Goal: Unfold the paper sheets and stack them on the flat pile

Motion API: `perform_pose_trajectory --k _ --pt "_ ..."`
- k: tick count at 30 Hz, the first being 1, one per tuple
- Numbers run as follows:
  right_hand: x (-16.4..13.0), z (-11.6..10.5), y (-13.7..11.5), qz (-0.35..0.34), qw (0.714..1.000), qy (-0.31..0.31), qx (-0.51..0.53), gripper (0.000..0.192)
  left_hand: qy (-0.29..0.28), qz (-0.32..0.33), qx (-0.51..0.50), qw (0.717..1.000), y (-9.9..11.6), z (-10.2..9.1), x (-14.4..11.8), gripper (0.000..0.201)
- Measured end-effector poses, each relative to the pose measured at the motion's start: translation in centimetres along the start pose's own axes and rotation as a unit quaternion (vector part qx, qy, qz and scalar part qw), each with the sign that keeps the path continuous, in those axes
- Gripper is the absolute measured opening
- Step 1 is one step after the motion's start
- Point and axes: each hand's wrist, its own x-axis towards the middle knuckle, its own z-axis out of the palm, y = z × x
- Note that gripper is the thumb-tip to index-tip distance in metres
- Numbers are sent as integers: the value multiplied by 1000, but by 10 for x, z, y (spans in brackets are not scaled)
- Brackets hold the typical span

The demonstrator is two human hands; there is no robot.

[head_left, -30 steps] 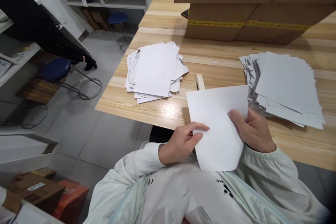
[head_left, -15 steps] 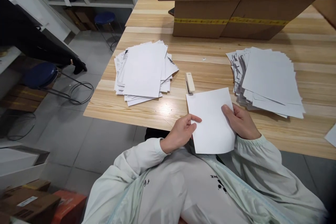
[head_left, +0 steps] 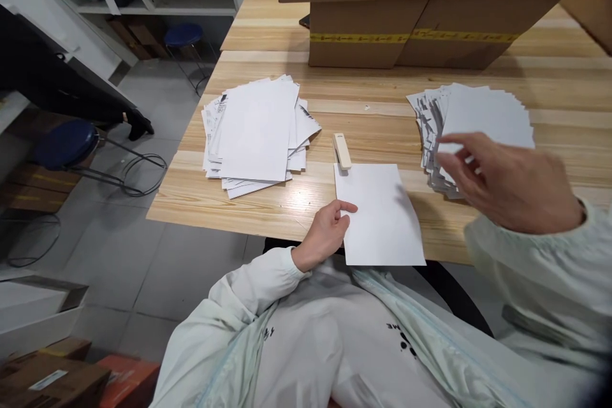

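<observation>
A white sheet of paper [head_left: 382, 223] lies at the table's front edge, its lower end sticking out over the edge. My left hand [head_left: 327, 233] grips its left side, with index finger and thumb on top. A cream stapler [head_left: 343, 152] touches or overlaps the sheet's upper left corner; I cannot tell which. My right hand [head_left: 507, 182], slightly blurred, hovers over the right paper stack [head_left: 492, 111], thumb and index finger apart and nothing visible between them. It hides the lower part of that stack. Another paper stack [head_left: 258, 131], loosely piled, lies left of the stapler.
Large cardboard boxes [head_left: 358, 35] with yellow tape stand at the back of the wooden table [head_left: 368, 89]. Blue stools [head_left: 67, 143] are on the floor to the left, where a person's dark-clothed leg [head_left: 95, 99] shows. More boxes [head_left: 62, 373] sit at the lower left.
My right hand has let go of the sheet's right side and moved up and right over the right stack. The sheet now lies flatter; my left hand has stayed on it.
</observation>
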Motion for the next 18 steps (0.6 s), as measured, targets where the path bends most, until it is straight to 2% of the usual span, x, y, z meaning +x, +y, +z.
perform_pose_trajectory --k 1,3,5,8,10,12,15,18 --pt "18 -2 -11 -32 999 22 37 44 0 -9 -9 1000 1 0 0 28" --pt "56 12 -37 -84 988 36 123 44 2 -28 -29 999 2 1 1 28" --pt "90 44 -62 -107 982 40 149 42 12 -39 -40 998 2 2 2 29" --pt "120 101 -87 -146 976 -6 161 45 24 -35 -33 999 1 2 4 30" --pt "123 129 -96 -161 974 -25 159 48 23 -34 -31 999 1 1 4 29" --pt "117 145 -101 -167 974 -31 152 49 16 -45 -40 998 2 1 3 29" --pt "107 151 -105 -164 978 -39 126 49 9 -65 -51 997 6 1 3 28" --pt "110 146 -106 -165 980 -44 104 49 9 -68 -48 997 8 2 3 28"
